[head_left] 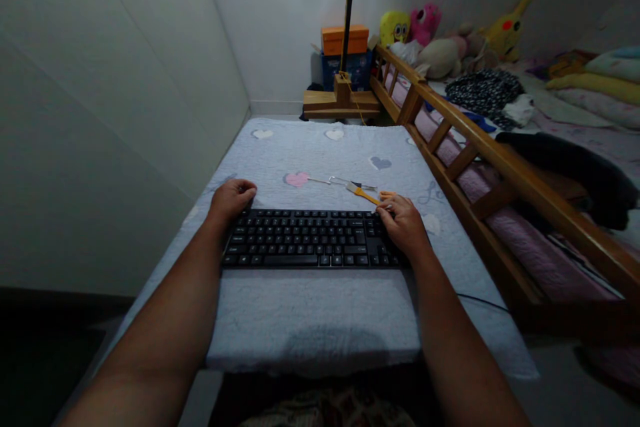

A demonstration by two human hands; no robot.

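A black keyboard (300, 240) lies flat on the cloth-covered table, in front of me. My left hand (231, 201) is at its back left corner, fingers curled together; whatever they may hold is hidden. Over the right end of the keyboard is my right hand (401, 220), its thumb and fingers pinched together, with what is between them too small to make out. Close to those fingertips lie a yellow-handled brush (367, 195) and a small orange thing (386, 195). Behind the keyboard are a thin white stick (319, 181) and a wire tool (343, 180).
A pale blue cloth with hearts (310, 300) covers the table. A wooden bed rail (480, 140) runs along the right, with a black cable (483, 301) near it. On the left rises a pale wall (110, 113). A wooden stand (343, 100) is beyond the table.
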